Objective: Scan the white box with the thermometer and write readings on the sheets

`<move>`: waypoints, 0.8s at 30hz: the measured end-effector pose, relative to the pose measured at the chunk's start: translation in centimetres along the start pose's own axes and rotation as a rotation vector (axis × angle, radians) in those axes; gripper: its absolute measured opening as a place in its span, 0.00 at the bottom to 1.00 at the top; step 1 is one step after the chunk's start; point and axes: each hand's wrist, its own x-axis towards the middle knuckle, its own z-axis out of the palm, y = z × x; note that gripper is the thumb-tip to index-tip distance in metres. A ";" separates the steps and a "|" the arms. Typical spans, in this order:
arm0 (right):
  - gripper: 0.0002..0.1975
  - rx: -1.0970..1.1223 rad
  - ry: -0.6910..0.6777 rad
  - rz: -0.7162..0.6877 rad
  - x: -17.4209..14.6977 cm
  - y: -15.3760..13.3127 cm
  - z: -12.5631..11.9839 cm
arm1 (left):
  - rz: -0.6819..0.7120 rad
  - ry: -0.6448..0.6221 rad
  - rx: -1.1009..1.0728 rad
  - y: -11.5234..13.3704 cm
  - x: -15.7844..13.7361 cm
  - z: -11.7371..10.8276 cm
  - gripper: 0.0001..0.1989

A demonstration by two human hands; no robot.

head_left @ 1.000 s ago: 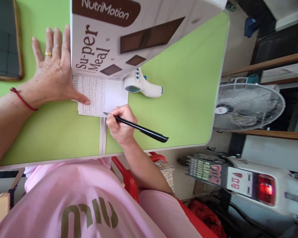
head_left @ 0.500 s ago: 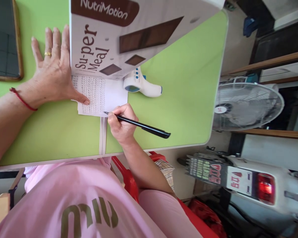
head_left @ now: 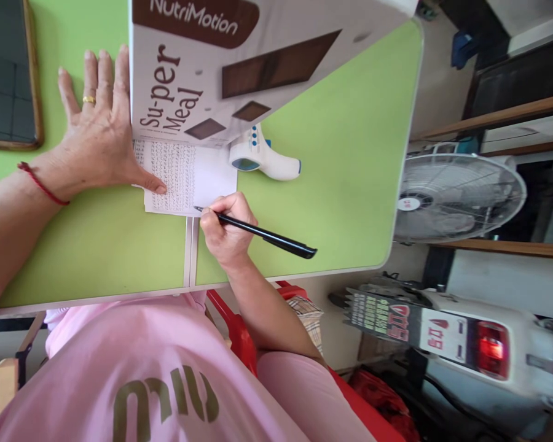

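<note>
My right hand (head_left: pixel 228 228) is closed around a black pen (head_left: pixel 276 237), its tip touching the lower part of a white sheet of paper (head_left: pixel 216 175). Dense rows of small handwriting cover the paper's left part; its right part is blank. My left hand (head_left: pixel 96 132) lies flat with fingers spread, thumb resting on the written side. A gold ring and a red cord bracelet are on that hand and wrist. A white NutriMotion box (head_left: pixel 203 80) stands over the paper's upper edge and hides it, close beside the left fingers.
Right of the paper lies a white and blue handheld thermometer (head_left: pixel 267 158). A dark phone in a brown-edged case (head_left: pixel 9 80) is at the far left of the green table (head_left: pixel 341 166). Beyond the table's right edge are a fan (head_left: pixel 461 196) and a white scooter (head_left: pixel 479 344).
Almost nothing differs. The pen has shifted very slightly at the paper, while my left hand, the box and the paper stay in place.
</note>
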 end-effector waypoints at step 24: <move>0.18 -0.438 -0.381 -0.409 4.5 2.8 -3.5 | 0.025 0.224 -0.086 0.5 -0.7 -0.4 0.63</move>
